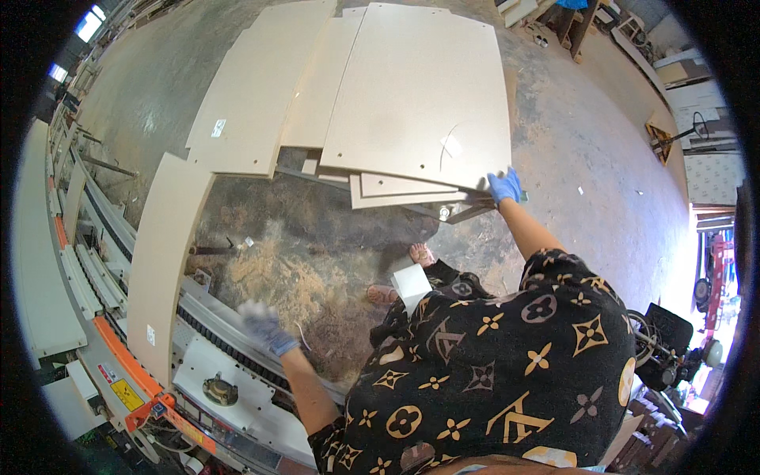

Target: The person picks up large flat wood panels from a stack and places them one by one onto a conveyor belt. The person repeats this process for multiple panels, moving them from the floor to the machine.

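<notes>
My right hand (pixel 504 187), in a blue glove, grips the near right corner of a large beige board (pixel 419 95). Its fingertips lie on the top face; the thumb is hidden. The board has small dark holes near its edge and a curved dark mark. Under it, smaller framed panels (pixel 408 187) stick out towards me at a slant. My left hand (pixel 269 326), gloved in white and blue, is held low on the left, near the saw machine's rail and touching no board. Motion smears its fingers. A white box-like thing (pixel 412 285) shows at my waist.
More beige boards (pixel 253 87) lie left of the big one. A long narrow board (pixel 162 269) rests across the machine (pixel 237 388) with its orange strip. Sawdust (pixel 293 293) covers the floor by my feet. A motorbike (pixel 673 340) stands at the right.
</notes>
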The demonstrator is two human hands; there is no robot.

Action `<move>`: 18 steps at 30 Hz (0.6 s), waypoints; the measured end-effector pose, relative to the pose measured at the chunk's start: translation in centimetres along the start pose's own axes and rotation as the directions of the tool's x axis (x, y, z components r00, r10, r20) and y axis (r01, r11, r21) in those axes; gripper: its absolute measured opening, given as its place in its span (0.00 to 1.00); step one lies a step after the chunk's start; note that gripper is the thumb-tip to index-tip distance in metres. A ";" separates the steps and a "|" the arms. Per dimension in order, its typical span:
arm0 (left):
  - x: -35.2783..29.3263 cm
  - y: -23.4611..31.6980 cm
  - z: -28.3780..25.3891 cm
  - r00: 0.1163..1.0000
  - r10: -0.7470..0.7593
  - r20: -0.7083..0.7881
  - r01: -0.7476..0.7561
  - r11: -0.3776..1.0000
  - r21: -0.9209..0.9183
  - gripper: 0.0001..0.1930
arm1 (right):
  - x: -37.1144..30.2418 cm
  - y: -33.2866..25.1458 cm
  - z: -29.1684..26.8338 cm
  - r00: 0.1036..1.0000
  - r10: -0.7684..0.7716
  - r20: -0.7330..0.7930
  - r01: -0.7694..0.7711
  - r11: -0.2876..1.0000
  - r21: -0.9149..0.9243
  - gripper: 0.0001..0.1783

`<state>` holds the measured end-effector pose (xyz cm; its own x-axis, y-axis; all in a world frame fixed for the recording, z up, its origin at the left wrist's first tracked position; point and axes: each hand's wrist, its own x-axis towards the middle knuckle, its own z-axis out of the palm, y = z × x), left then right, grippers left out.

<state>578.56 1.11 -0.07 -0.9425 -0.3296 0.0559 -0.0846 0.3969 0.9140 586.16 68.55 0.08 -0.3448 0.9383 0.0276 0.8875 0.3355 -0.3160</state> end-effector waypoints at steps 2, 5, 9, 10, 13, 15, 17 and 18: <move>-3.0 2.8 7.6 0.971 -0.193 0.140 0.231 0.913 -0.337 0.22 | 3.4 4.1 1.6 0.977 0.063 0.202 -0.143 0.901 0.410 0.38; -6.9 7.6 16.5 0.849 -0.335 0.409 0.486 0.800 -0.352 0.24 | 7.3 7.2 3.5 0.873 0.141 0.468 -0.437 0.652 0.619 0.36; -11.6 11.7 26.2 0.634 -0.332 0.699 0.646 0.724 -0.242 0.23 | 8.9 10.1 4.2 0.744 0.069 0.665 -0.579 0.565 0.589 0.32; -13.0 12.2 28.3 0.562 -0.319 0.763 0.694 0.684 -0.225 0.24 | 8.7 10.6 4.3 0.757 0.069 0.650 -0.548 0.609 0.573 0.29; -17.7 13.2 34.5 0.415 -0.344 0.842 0.782 0.609 -0.137 0.26 | 7.4 12.1 4.2 0.780 -0.102 0.617 -0.545 0.373 0.751 0.24; -20.6 14.0 38.1 0.382 -0.350 0.855 0.817 0.560 -0.136 0.30 | 5.8 12.4 4.2 0.849 -0.071 0.523 -0.449 0.422 0.787 0.24; -23.2 14.4 40.7 0.329 -0.302 0.895 0.857 0.494 -0.148 0.32 | 3.5 13.1 3.2 0.754 0.022 0.656 -0.614 0.378 0.693 0.14; -23.7 14.6 42.3 0.229 -0.406 0.885 0.875 0.484 -0.005 0.33 | 2.5 13.1 2.6 0.710 0.048 0.703 -0.656 0.410 0.634 0.17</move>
<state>585.97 50.96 -5.08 -0.4676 0.5217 -0.7136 -0.8643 -0.1005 0.4929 596.12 75.09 -6.50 -0.4167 0.6230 -0.6620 0.3961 -0.5310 -0.7491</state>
